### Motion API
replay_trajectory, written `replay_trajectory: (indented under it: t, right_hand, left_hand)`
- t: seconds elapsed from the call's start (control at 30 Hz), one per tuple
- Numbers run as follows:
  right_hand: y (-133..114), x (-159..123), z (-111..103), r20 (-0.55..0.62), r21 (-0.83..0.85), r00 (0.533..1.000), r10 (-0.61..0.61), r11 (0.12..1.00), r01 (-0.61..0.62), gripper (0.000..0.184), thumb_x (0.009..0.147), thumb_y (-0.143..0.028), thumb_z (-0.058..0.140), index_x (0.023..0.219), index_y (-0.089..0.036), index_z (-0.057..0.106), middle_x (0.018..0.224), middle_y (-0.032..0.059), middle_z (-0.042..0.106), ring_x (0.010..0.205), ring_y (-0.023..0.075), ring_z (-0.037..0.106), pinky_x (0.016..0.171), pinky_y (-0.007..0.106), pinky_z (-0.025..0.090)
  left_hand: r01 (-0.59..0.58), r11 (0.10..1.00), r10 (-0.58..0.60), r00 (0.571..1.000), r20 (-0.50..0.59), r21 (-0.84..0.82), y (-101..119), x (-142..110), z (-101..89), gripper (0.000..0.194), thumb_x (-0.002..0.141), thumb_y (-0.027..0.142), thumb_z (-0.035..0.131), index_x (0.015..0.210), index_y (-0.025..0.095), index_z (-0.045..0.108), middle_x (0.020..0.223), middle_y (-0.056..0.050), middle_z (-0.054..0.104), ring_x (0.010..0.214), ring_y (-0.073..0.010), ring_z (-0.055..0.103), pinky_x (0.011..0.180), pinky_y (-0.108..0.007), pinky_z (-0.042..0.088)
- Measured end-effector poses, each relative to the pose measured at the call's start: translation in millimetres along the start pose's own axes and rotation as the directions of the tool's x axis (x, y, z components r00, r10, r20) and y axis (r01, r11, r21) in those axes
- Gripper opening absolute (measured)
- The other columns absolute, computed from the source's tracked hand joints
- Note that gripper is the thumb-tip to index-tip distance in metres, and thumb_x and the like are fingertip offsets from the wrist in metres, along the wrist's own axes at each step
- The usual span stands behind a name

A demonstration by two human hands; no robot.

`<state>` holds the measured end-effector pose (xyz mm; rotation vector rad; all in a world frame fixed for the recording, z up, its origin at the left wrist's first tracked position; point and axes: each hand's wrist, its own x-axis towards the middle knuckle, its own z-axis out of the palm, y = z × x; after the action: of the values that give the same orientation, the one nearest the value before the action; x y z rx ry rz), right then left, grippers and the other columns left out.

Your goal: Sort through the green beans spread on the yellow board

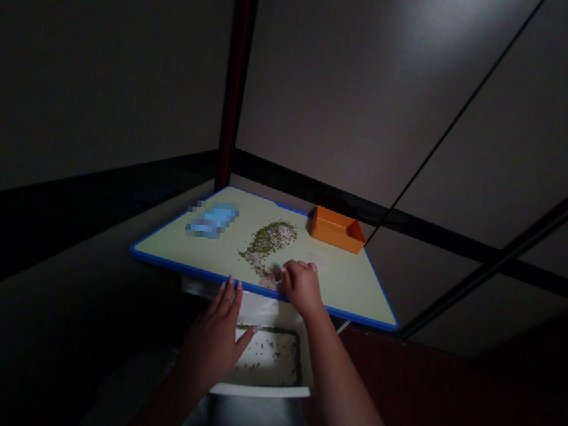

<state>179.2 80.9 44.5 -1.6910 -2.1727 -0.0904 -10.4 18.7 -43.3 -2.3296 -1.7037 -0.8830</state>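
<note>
A scattered patch of small green grains (267,243) lies on a pale table top (347,286) with a blue edge. At the near end of the patch is my right hand (301,286), its fingers curled together low over the surface; whatever they pinch, if anything, is hidden or too small to make out. My left hand (216,337) has its fingers stretched out, the tips touching the blue front edge. Below it, partly covered by the hand, is a white drawer or tray (270,359) under the table top, with more grains along its inner edges and on its bottom.
An orange open box (335,230) stands at the back right of the table top. On the left lies a light-blue item (213,219), blurred by pixelation. Dark wall panels (327,76) rise close behind and to the left; reddish floor (397,398) shows at right.
</note>
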Motion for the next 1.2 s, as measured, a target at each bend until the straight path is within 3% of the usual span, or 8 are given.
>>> replay_trajectory:
  t: [0.43, 0.63, 0.83, 1.0, 1.2]
  right_hand:
    - [6, -1, -8, 0.015, -0.142, 0.983, 0.184, 0.973, -0.180, 0.023, 0.097, -0.029, 0.042, 0.095, -0.020, 0.064, 0.090, 0.0076, 0.069, 0.087, 0.0184, 0.059, 0.079, 0.030, 0.026]
    - [20, -2, -8, -0.043, -0.070, 0.966, 0.256, 0.963, -0.259, 0.025, 0.097, -0.028, 0.041, 0.095, -0.019, 0.064, 0.091, 0.0080, 0.069, 0.089, 0.0180, 0.059, 0.079, 0.030, 0.026]
    - [39, -5, -8, -0.124, -0.018, 0.909, 0.397, 0.915, -0.402, 0.024, 0.096, -0.027, 0.042, 0.096, -0.019, 0.064, 0.090, 0.0077, 0.071, 0.086, 0.0177, 0.060, 0.074, 0.028, 0.026]
    - [42, -9, -10, -0.051, 0.036, 0.936, 0.350, 0.937, -0.348, 0.023, 0.095, -0.026, 0.042, 0.093, -0.020, 0.064, 0.091, 0.0057, 0.072, 0.081, 0.0160, 0.061, 0.069, 0.026, 0.027]
    - [39, -11, -13, 0.023, -0.047, 0.938, 0.345, 0.938, -0.344, 0.023, 0.095, -0.028, 0.044, 0.094, -0.021, 0.066, 0.094, 0.0074, 0.073, 0.082, 0.0166, 0.062, 0.070, 0.027, 0.027]
  left_hand:
    - [0.007, 0.999, -0.005, 0.999, 0.051, -0.035, -5, 2, 0.7, 0.075, 0.084, 0.052, 0.045, 0.143, 0.007, 0.033, 0.154, -0.020, 0.028, 0.141, -0.0330, 0.031, 0.108, -0.044, 0.041]
    - [0.008, 0.999, -0.005, 0.999, 0.051, -0.048, -7, 3, 0.0, 0.075, 0.085, 0.052, 0.044, 0.143, 0.007, 0.032, 0.154, -0.020, 0.029, 0.141, -0.0322, 0.031, 0.109, -0.044, 0.039]
    - [-0.008, 0.999, 0.010, 0.998, 0.058, -0.038, -8, 2, 0.6, 0.074, 0.085, 0.052, 0.045, 0.143, 0.006, 0.033, 0.153, -0.021, 0.029, 0.141, -0.0322, 0.030, 0.108, -0.045, 0.040]
    - [-0.001, 0.999, 0.003, 0.998, 0.059, -0.037, -7, 3, -1.4, 0.074, 0.085, 0.052, 0.045, 0.143, 0.007, 0.032, 0.153, -0.021, 0.028, 0.140, -0.0328, 0.032, 0.108, -0.045, 0.041]
    - [0.003, 0.999, 0.001, 0.995, 0.101, -0.042, -5, 4, -6.4, 0.075, 0.085, 0.052, 0.044, 0.143, 0.005, 0.031, 0.153, -0.022, 0.028, 0.140, -0.0339, 0.030, 0.107, -0.046, 0.041]
